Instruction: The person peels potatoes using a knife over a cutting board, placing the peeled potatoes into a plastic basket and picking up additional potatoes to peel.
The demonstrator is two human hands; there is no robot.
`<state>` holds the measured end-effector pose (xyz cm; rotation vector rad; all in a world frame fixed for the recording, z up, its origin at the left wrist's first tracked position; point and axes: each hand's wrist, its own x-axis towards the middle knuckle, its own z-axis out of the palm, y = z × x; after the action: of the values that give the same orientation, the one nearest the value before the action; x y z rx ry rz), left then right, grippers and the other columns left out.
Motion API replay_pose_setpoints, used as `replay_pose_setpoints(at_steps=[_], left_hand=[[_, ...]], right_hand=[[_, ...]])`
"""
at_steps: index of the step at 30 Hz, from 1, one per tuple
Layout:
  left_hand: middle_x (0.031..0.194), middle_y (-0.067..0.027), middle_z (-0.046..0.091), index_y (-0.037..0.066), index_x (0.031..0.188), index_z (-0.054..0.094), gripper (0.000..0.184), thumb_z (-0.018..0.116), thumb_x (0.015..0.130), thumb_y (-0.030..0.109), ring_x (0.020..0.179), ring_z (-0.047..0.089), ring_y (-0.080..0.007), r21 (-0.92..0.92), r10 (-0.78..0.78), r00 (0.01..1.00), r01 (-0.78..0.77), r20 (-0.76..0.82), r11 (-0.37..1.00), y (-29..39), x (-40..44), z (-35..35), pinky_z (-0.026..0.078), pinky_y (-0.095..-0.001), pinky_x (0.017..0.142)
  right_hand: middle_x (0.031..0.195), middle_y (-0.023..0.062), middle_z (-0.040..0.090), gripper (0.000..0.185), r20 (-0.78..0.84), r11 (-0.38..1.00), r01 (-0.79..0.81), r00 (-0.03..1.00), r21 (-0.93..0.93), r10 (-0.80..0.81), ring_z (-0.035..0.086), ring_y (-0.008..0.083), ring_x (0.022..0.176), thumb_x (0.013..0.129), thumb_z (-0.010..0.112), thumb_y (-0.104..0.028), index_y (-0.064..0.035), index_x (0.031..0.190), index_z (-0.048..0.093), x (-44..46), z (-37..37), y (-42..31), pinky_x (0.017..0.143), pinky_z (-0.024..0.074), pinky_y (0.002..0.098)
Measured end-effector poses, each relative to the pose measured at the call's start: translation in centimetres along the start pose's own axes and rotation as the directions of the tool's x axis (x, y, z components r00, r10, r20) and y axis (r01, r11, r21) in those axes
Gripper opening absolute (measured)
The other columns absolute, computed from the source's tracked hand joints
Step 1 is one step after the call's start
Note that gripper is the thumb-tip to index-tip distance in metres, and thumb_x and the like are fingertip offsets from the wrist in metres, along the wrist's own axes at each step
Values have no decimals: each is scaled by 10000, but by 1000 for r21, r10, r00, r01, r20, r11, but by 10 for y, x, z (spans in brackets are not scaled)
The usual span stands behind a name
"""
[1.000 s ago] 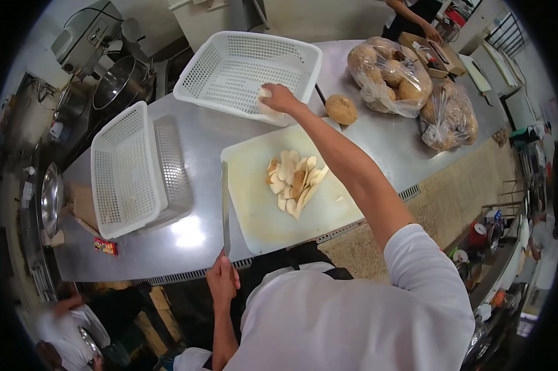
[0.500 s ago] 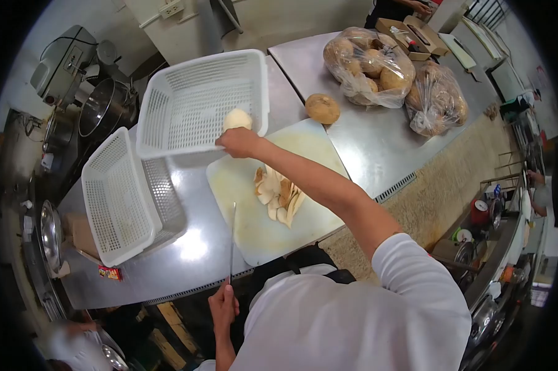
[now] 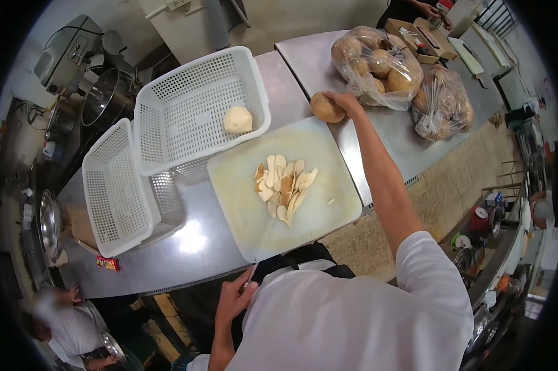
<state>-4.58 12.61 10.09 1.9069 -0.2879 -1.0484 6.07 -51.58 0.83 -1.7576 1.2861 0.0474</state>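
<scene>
My right hand (image 3: 346, 105) reaches across the steel table and grips a round, brown-skinned jicama (image 3: 326, 109) beside the far right corner of the cutting board. Low near my body, my left hand (image 3: 234, 298) is closed around a knife (image 3: 252, 272); only a short part of it shows. White and brown peelings (image 3: 285, 188) lie heaped on the white cutting board (image 3: 242, 213). A peeled, whitish jicama (image 3: 237, 120) rests in the right end of the larger white basket (image 3: 198, 145).
A second white basket (image 3: 115, 216) stands tilted at the left. Two plastic bags of brown jicamas (image 3: 378, 68) (image 3: 443, 102) sit at the far right, near an open cardboard box (image 3: 409, 37). A co-worker (image 3: 75, 328) holding a metal bowl is at lower left.
My right hand has left the peeled jicama in the basket and moved right onto the unpeeled one. My left hand has shifted slightly right, with the knife lower and less visible.
</scene>
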Motion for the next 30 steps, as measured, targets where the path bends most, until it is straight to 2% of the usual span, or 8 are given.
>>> replay_pose_setpoints(at_steps=[5, 9, 12, 16, 21, 22, 26, 30], left_hand=[[556, -1, 535, 68, 1464, 593, 524, 706, 990, 263, 437, 505, -82, 110, -13, 925, -31, 379, 993, 32, 56, 41, 433, -285, 463], [578, -10, 546, 77, 1460, 601, 508, 703, 998, 259, 434, 493, -80, 52, -141, 951, 132, 274, 990, 24, 92, 62, 419, -281, 433], [597, -9, 540, 73, 1463, 595, 497, 691, 1009, 251, 431, 477, -75, -77, -193, 970, 206, 148, 976, 23, 93, 55, 398, -268, 398], [594, 3, 524, 79, 1460, 597, 476, 677, 1018, 237, 427, 479, -74, -141, -137, 991, 136, 4, 981, 4, 85, 48, 394, -253, 380], [590, -7, 532, 67, 1437, 610, 432, 640, 1038, 230, 420, 486, -85, -195, -154, 987, 158, 32, 968, 2, 83, 40, 420, -266, 392], [590, -7, 532, 67, 1437, 610, 432, 640, 1038, 230, 420, 486, -85, -199, -157, 987, 161, 35, 967, 6, 84, 39, 420, -266, 392], [591, -20, 550, 36, 1468, 563, 472, 630, 1040, 223, 415, 512, -112, -163, -131, 982, 152, 133, 975, 12, 95, 37, 440, -282, 407], [600, -34, 565, 11, 1472, 544, 475, 615, 1031, 173, 410, 511, -122, -205, -127, 972, 167, 196, 964, 24, 101, 39, 442, -292, 408]], right_hand=[[1199, 194, 657, 939, 161, 998, 17, 987, 66, -27, 630, 333, 1139, 669, 885, -617, -69, 1360, 564, -34, -1, -12, 875, 559, 492], [1092, 157, 659, 1039, 114, 927, 374, 920, 25, -374, 640, 315, 1033, 583, 966, -527, -117, 1373, 430, -39, 0, 0, 859, 556, 485], [1131, 142, 664, 981, 120, 896, 444, 888, 17, -443, 640, 287, 1077, 573, 979, -492, -107, 1334, 494, -46, 6, 12, 874, 558, 454], [1169, 130, 677, 862, -34, 900, 429, 903, 80, -428, 659, 248, 1089, 647, 962, -468, -105, 1309, 547, -77, 3, 30, 879, 564, 397], [1178, 170, 706, 785, 222, 874, 218, 914, 434, -338, 711, 239, 1048, 724, 904, -496, -72, 1301, 583, -165, -16, 51, 848, 594, 354], [1218, 119, 694, 773, 215, 902, 261, 913, 343, -346, 684, 219, 1117, 765, 908, -473, -138, 1376, 574, -177, -6, 61, 947, 569, 352], [1282, 245, 667, 883, 36, 865, 473, 880, -167, -474, 657, 391, 1194, 719, 835, -588, -154, 1442, 572, -236, 54, 89, 1030, 527, 438], [1344, 240, 606, 1043, 24, 823, 531, 843, -200, -538, 617, 414, 1232, 667, 912, -420, -160, 1547, 414, -279, 64, 95, 1049, 515, 447]])
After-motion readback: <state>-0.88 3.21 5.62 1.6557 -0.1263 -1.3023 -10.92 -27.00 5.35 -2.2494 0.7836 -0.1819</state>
